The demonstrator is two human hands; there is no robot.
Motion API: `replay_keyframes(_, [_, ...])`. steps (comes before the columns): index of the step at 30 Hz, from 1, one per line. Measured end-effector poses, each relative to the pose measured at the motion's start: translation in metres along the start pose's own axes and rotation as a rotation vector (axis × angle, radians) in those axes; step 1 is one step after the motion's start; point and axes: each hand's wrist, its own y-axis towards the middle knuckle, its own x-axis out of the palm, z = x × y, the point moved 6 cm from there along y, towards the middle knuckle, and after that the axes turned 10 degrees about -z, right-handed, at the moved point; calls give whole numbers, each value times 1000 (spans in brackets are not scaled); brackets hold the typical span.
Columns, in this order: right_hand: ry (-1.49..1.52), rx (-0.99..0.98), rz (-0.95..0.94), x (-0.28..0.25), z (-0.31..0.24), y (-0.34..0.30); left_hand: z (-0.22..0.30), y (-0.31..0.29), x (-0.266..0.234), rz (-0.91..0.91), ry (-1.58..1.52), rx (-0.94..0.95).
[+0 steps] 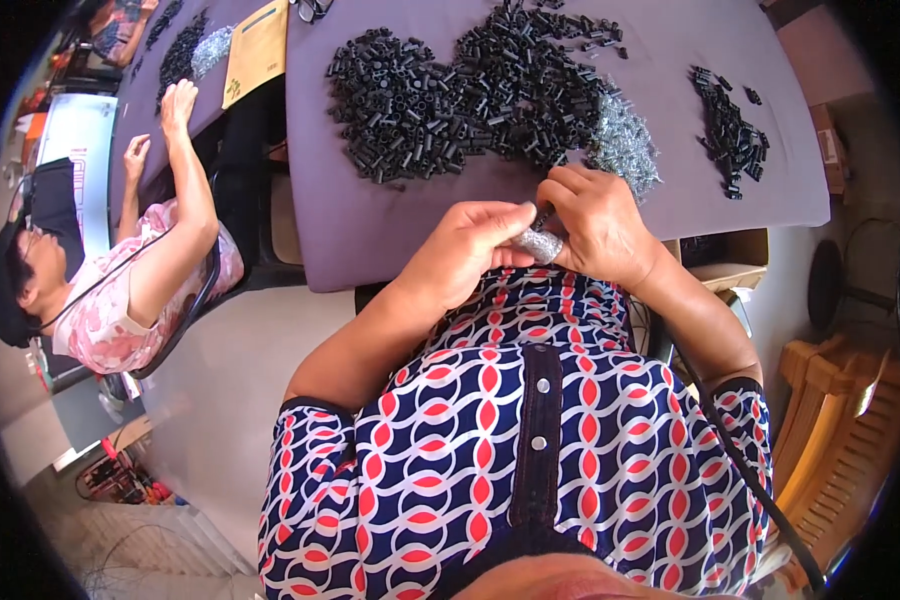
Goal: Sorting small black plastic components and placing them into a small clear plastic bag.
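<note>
Just past the table's near edge, my left hand and my right hand meet in front of my body. The fingers of both are closed in a pinch. Between them shows a sliver of a small black piece, mostly hidden by the fingers. A silvery, crinkled cylindrical covering sits at the fingertips; which finger wears or holds it I cannot tell. Right beyond my right hand lies a heap of small shiny silver metal pieces. It touches a wide pile of short black plastic tubes.
A smaller group of black parts lies on the right of the grey-purple covered table. At left, a seated co-worker reaches toward similar piles beside a tan envelope. A wooden chair stands at right, and an open cardboard box under the table.
</note>
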Motion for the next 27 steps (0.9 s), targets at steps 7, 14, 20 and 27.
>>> replay_keyframes(7, [32,-28,-49,14,6,-10,-16,7,3,-24,-54,-27])
replay_keyframes(14, [-24,-22,-80,13,4,-32,-9,7,18,-23,670,-64])
replay_keyframes(20, [-459,388,198,-60,81,-63,32,13,23,201,1130,578])
replay_keyframes(27, [-516,674,166,-103,163,-134,20,41,74,118,1644,690])
